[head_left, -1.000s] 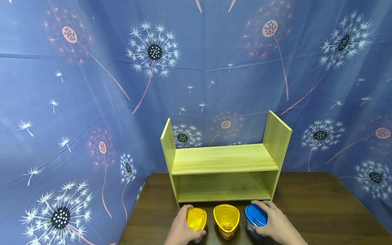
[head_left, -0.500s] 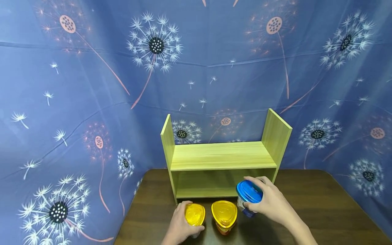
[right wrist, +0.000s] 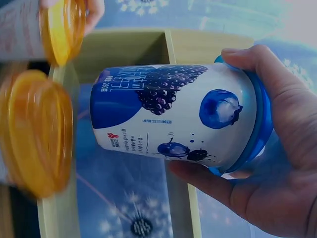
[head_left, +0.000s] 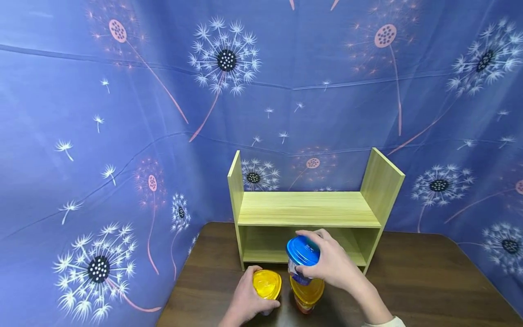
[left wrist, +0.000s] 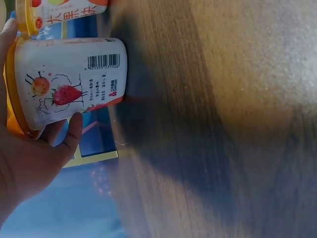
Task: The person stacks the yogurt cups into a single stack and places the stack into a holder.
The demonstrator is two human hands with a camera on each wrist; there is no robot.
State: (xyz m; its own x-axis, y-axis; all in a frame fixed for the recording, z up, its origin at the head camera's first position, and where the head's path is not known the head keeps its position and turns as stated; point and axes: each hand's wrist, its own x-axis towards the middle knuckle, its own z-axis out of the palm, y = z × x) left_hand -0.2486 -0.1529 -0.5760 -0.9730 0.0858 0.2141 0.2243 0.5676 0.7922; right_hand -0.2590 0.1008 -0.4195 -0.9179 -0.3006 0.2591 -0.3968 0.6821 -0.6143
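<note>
My right hand [head_left: 331, 261] grips a blue-lidded yogurt cup [right wrist: 163, 114] near its lid and holds it up off the table. The cup's side shows blueberries and blackberries. In the head view it hangs over the middle yellow-lidded yogurt cup [head_left: 307, 293], hiding part of that lid. My left hand [head_left: 249, 297] has its thumb and fingers around the left yellow-lidded yogurt cup [head_left: 267, 285], which stands upright on the table. A strawberry drawing and a barcode show on this left cup [left wrist: 74, 79] in the left wrist view.
A two-level pale wooden shelf [head_left: 308, 209] stands on the dark brown table [head_left: 429, 281] just behind the cups. Its side panels rise above the upper board. Behind hangs a blue curtain [head_left: 163, 113] printed with dandelions.
My right hand has lifted the blue-lidded yogurt cup off the table and carried it left, from beside the middle cup to above it. My left hand keeps its place on the left cup.
</note>
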